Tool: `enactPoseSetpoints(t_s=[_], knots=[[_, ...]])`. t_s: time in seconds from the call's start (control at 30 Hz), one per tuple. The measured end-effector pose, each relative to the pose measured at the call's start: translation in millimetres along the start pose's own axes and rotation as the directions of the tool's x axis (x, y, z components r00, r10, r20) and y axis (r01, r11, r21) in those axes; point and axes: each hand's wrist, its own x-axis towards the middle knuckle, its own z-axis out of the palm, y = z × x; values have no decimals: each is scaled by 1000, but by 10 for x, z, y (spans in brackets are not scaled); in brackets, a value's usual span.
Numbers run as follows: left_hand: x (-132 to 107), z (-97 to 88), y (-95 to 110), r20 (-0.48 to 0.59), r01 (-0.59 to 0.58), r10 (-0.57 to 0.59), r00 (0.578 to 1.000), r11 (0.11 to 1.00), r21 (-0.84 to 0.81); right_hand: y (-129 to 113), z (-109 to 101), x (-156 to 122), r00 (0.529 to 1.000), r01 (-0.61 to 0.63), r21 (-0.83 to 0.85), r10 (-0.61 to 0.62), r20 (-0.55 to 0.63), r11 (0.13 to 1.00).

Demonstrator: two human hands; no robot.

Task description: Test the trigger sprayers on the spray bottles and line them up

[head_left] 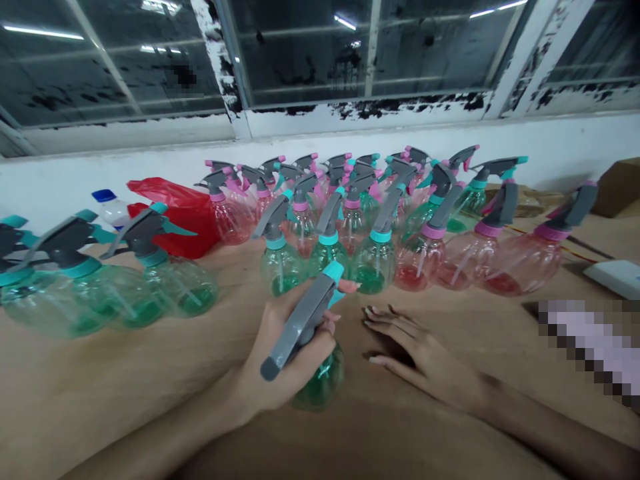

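Note:
My left hand (280,353) is wrapped round the neck of a green spray bottle (320,383), just under its grey sprayer head with a teal nozzle. The bottle is near the front middle of the table, its lower part partly hidden by my fingers. To its right, my right hand (425,360) rests palm down on the table with fingers spread, holding nothing. Just beyond my hands stands a row of green spray bottles (373,270) and pink spray bottles (455,263), each with some liquid at the bottom.
More spray bottles crowd behind that row. Green ones (180,287) stand at the left. A red plastic bag (185,227) and a blue-capped bottle (111,210) lie behind them. At the right are a white device (617,279) and a cardboard box (620,190). Windows (310,53) rise beyond the table (150,373).

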Motion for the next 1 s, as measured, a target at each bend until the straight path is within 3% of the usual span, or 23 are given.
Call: enactPoseSetpoints(t_s=[0.33, 0.5, 0.67, 0.9, 1.0], knots=[[-7, -9, -22, 20, -29, 29, 999, 1000, 3, 5, -2, -6, 1000, 1, -4, -1, 10, 1000], [-27, -6, -54, 33, 8, -10, 999, 997, 72, 17, 14, -10, 1000, 4, 2, -4, 1, 1000], [-20, -13, -43, 11, 33, -34, 999, 999, 42, 17, 10, -8, 1000, 19, 9, -19, -11, 1000], [8, -93, 61, 91, -77, 75, 993, 997, 19, -1, -11, 4, 999, -9, -16, 10, 34, 1000], [5, -92, 47, 91, -28, 24, 996, 999, 39, -3, -15, 4, 999, -11, -23, 11, 34, 1000]])
